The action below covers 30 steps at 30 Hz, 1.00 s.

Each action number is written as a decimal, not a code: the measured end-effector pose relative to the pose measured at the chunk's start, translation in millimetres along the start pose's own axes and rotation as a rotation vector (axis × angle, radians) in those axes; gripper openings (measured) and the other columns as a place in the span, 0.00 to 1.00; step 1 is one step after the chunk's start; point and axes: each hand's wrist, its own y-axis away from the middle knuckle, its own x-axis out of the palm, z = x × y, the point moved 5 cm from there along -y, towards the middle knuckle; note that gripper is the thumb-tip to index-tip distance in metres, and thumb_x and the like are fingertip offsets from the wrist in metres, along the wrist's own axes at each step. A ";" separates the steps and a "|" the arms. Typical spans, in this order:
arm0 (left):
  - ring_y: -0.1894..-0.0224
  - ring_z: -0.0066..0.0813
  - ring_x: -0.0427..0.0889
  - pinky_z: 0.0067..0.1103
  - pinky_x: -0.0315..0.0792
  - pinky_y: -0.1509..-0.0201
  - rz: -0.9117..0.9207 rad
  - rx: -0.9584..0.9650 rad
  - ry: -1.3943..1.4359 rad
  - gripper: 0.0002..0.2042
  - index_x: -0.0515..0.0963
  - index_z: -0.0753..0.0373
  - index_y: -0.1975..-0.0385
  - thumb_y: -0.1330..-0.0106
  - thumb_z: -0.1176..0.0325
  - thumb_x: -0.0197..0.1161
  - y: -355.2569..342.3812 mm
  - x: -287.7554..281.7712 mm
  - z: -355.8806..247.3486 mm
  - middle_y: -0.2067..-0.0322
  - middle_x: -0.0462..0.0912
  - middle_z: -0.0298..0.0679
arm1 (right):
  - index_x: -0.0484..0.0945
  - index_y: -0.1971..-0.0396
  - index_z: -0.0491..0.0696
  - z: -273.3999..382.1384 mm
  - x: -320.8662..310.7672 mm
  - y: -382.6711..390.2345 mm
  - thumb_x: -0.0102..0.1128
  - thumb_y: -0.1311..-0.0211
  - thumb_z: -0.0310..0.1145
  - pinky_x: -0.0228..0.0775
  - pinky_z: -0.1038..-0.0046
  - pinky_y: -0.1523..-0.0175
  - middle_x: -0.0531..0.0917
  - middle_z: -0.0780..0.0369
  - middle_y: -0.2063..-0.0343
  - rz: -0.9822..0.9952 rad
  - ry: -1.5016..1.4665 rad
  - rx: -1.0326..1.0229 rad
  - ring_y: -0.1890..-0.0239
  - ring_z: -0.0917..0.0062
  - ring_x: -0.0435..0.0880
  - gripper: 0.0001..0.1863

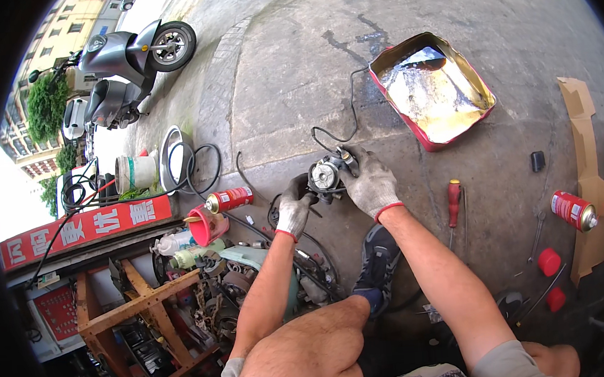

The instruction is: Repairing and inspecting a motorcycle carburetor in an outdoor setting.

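Mid-job by the look: both gloved hands, left hand [294, 213] and right hand [372, 183], were closed on the wired motor part [327, 176]; screwdriver [453, 202] lay unused at frame right.

I grip a small metal engine part [327, 175] in both gloved hands, left hand [293, 209] and right hand [372, 183], above the concrete.

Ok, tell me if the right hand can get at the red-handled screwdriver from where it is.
Probably yes: the red-handled screwdriver lies on bare concrete beside the right hand, nothing between them, but that hand now holds the small motor part.
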 end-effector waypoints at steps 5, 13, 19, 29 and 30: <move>0.54 0.28 0.81 0.28 0.78 0.52 0.034 0.135 0.000 0.16 0.72 0.64 0.44 0.30 0.70 0.56 -3.0 11.6 19.9 0.50 0.79 0.41 | 0.71 0.42 0.54 4.6 5.0 3.6 0.62 0.40 0.44 0.74 0.59 0.47 0.78 0.51 0.51 -0.028 -0.006 -0.027 0.51 0.55 0.81 0.26; 0.61 0.28 0.79 0.29 0.77 0.54 0.091 -0.469 1.003 0.18 0.74 0.54 0.45 0.25 0.52 0.47 -1.5 43.4 33.3 0.52 0.80 0.36 | 0.71 0.42 0.53 -4.7 5.2 6.2 0.63 0.41 0.43 0.73 0.59 0.45 0.79 0.50 0.52 -0.082 -0.045 -0.039 0.51 0.55 0.81 0.27; 0.56 0.33 0.80 0.29 0.78 0.57 0.031 -0.443 0.973 0.19 0.73 0.58 0.44 0.24 0.55 0.44 -11.8 35.0 47.9 0.51 0.80 0.39 | 0.72 0.43 0.55 -1.4 5.8 11.0 0.63 0.42 0.42 0.70 0.58 0.43 0.80 0.54 0.51 -0.069 -0.073 0.015 0.47 0.57 0.79 0.25; 0.59 0.34 0.82 0.29 0.79 0.62 -0.248 -0.374 0.907 0.18 0.74 0.63 0.47 0.22 0.62 0.39 -14.6 30.0 55.2 0.54 0.81 0.41 | 0.72 0.45 0.53 3.2 13.1 23.3 0.62 0.41 0.43 0.72 0.56 0.47 0.79 0.53 0.52 -0.123 0.004 -0.001 0.50 0.55 0.80 0.25; 0.59 0.34 0.82 0.29 0.79 0.62 -0.252 -0.372 0.905 0.18 0.74 0.63 0.47 0.22 0.62 0.39 -13.8 26.3 57.5 0.54 0.81 0.41 | 0.73 0.45 0.54 5.4 14.2 24.6 0.63 0.42 0.42 0.70 0.57 0.44 0.79 0.54 0.51 -0.069 -0.047 0.046 0.48 0.55 0.79 0.24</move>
